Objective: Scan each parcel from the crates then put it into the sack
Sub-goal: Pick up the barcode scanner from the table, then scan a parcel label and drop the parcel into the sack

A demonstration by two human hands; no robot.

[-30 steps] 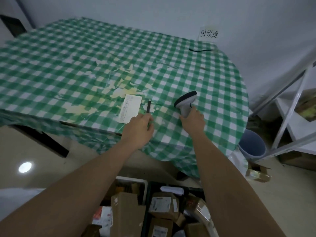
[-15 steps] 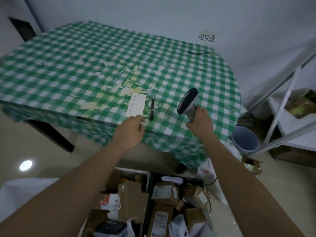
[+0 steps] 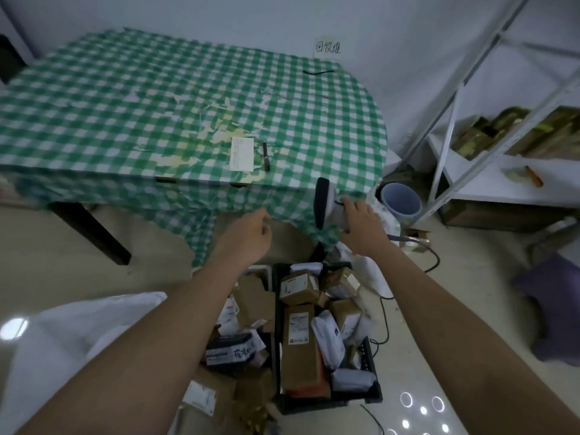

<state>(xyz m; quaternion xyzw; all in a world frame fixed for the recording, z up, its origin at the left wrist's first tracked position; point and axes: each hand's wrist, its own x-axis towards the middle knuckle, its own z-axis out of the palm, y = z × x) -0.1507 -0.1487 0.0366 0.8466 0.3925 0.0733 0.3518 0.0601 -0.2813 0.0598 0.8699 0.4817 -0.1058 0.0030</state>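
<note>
My right hand grips the grey handle of a barcode scanner, whose black head points left, in the air just off the table's front edge. My left hand hangs beside it with loosely curled fingers and holds nothing. Below both hands, on the floor, a black crate and a pale crate to its left hold several cardboard and bagged parcels; a long brown box lies in the black one. A white sack lies at the lower left.
The table with the green checked cloth carries a white card and a black pen. A grey bin and a white shelf rack with boxes stand to the right. The scanner cable trails over the floor.
Both hands have drawn back from the table top toward the crates. The right hand has brought the scanner off the table and turned its head to the left. The view has tilted down.
</note>
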